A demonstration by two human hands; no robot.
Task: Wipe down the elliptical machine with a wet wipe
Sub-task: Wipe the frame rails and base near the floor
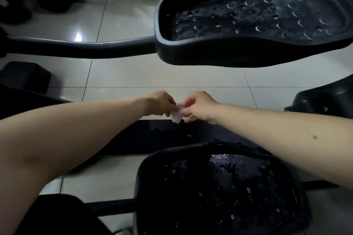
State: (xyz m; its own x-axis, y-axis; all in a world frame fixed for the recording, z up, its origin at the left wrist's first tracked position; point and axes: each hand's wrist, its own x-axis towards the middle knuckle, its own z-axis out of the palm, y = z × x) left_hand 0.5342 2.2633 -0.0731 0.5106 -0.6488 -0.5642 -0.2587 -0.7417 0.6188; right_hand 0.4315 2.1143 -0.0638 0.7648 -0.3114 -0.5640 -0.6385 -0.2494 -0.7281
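— Two hands are meeting in mid-frame; what are they gripping?

— The person's left hand (162, 104) and right hand (198, 106) are both pinching one small wet wipe (176, 114), fingers and thumbs curling onto it. It is looking whitish, thin and crumpled. It is hanging between the two hands, just above the far edge of a flat black panel (149, 135).

— And the pedals, how are they looking?

— Both are sitting like shallow trays of smooth black plastic with raised rims. The far pedal (248, 19) is stretching out in a long shoe-sole shape. The near pedal (219, 187), under the right forearm, is showing a broader, more angular outline.

— What is lying inside them?

— Each bed is carrying a rough tread dotted with round studs. Specks and patches are glinting across both, though the view is not telling whether those are droplets.

— What is surrounding them?

— A rounded black bar (76, 46) is running left from the far pedal. Glossy pale floor tiles (152, 76) with thin dark grout lines are reflecting light beneath everything.
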